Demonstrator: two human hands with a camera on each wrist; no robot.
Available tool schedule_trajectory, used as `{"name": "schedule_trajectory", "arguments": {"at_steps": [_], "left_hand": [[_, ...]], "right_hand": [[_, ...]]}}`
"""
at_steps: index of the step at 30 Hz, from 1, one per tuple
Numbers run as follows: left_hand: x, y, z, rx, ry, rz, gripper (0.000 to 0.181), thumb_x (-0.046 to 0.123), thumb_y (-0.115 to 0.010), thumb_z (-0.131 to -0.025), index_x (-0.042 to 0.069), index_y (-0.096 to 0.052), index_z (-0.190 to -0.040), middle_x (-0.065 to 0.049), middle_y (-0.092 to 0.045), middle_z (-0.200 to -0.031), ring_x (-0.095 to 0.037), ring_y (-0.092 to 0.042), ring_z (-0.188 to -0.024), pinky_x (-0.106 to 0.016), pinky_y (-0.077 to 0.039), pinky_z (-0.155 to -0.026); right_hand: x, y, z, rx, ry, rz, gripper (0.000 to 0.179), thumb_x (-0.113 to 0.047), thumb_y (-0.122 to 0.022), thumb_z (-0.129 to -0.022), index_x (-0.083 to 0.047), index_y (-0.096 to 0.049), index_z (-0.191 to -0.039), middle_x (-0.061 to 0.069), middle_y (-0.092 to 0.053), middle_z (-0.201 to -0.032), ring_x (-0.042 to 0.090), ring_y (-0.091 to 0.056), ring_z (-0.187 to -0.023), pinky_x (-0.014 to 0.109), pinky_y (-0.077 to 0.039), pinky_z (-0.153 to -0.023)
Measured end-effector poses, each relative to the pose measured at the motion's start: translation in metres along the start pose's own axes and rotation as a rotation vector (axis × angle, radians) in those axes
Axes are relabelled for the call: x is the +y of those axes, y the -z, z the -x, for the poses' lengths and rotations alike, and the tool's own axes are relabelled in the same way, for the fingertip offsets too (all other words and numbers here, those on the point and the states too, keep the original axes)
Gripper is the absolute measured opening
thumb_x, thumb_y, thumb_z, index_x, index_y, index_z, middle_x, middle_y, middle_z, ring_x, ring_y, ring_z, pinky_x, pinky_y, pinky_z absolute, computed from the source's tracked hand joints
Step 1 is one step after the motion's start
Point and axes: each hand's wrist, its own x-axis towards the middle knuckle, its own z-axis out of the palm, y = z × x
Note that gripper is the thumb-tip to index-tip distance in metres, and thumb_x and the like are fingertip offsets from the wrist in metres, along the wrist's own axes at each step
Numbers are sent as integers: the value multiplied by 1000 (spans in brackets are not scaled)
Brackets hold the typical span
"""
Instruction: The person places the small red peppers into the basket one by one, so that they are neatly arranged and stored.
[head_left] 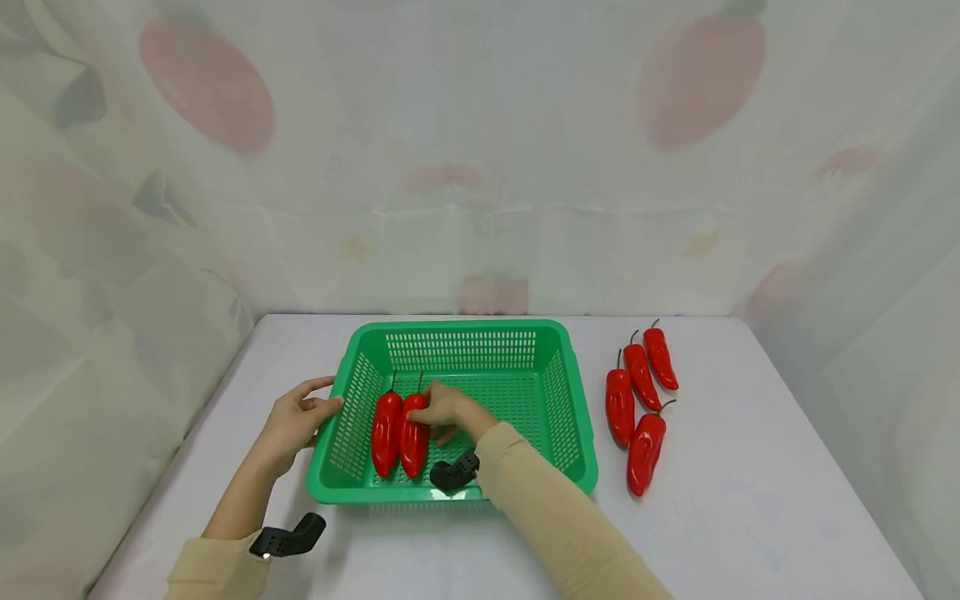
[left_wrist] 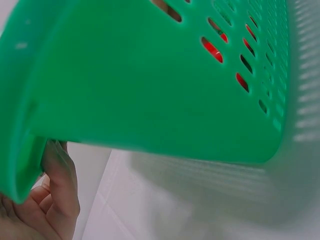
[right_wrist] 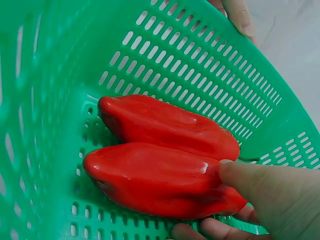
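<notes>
A green plastic basket (head_left: 465,328) with slotted walls stands on the white table. Its left rim is held by my left hand (head_left: 292,423), the thumb on the edge and fingers curled under it in the left wrist view. Two red chili peppers lie side by side inside, stems pointing away from me. My right hand (head_left: 448,408) reaches into the basket and grips the right-hand pepper (right_wrist: 155,180) near its stem end, thumb on top and fingers along its far side. The left-hand pepper (right_wrist: 170,125) lies against it, next to the slotted side wall.
Several more red peppers lie on the table right of the basket, among them a front pepper (head_left: 646,454) and a back pepper (head_left: 660,358). Pale patterned curtains (head_left: 480,233) hang behind the table and at both sides.
</notes>
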Motion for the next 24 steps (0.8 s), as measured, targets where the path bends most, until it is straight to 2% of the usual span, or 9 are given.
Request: {"name": "schedule_trajectory", "arguments": {"at_steps": [5, 7, 13, 18, 21, 24], "left_hand": [[1, 0, 0, 2, -1, -4, 59, 31, -57, -92, 8, -32, -141, -16, -62, -98, -17, -66, -73, -37, -56, -65], [1, 0, 0, 2, -3, -5, 59, 31, -56, -92, 8, -32, -141, -17, -62, -99, -17, -66, -73, -37, -56, -65], [2, 0, 0, 2, -4, -7, 59, 30, -56, -92, 8, -32, -140, -17, -62, -98, -17, -66, -74, -37, -57, -64], [1, 0, 0, -1, 4, -1, 59, 30, -56, -92, 8, -32, -141, -17, -62, -99, -18, -66, -74, -37, -56, -65], [1, 0, 0, 3, 11, 2, 58, 30, -56, -92, 8, -32, -140, -16, -62, -99, -18, -66, -74, -37, -56, -65], [0, -1, -1, 1, 11, 2, 59, 30, -57, -92, 8, -33, -140, -16, -62, -99, -18, -66, -74, -37, -56, -65]], "right_hand": [[-2, 4, 1, 4, -2, 5, 56, -25, -59, -91, 2, -35, -134, 21, -53, -115, 31, -65, -82, 39, -56, -63], [-2, 6, 0, 10, -1, 14, 57, -25, -58, -91, 1, -34, -135, 21, -52, -117, 30, -66, -82, 38, -56, -63], [-4, 14, 2, 25, 25, 79, 55, -27, -57, -91, -1, -36, -134, 17, -58, -97, 28, -64, -82, 37, -56, -63], [-8, 19, 5, 49, 75, 168, 54, -27, -57, -91, -1, -38, -134, 16, -59, -88, 29, -63, -81, 37, -56, -63], [-9, 22, 6, 67, 105, 233, 53, -28, -57, -91, -2, -40, -133, 15, -60, -94, 31, -64, -77, 37, -56, -63], [-10, 27, 7, 84, 130, 284, 51, -30, -56, -91, -4, -41, -132, 15, -59, -108, 32, -65, -76, 38, -55, -66]]}}
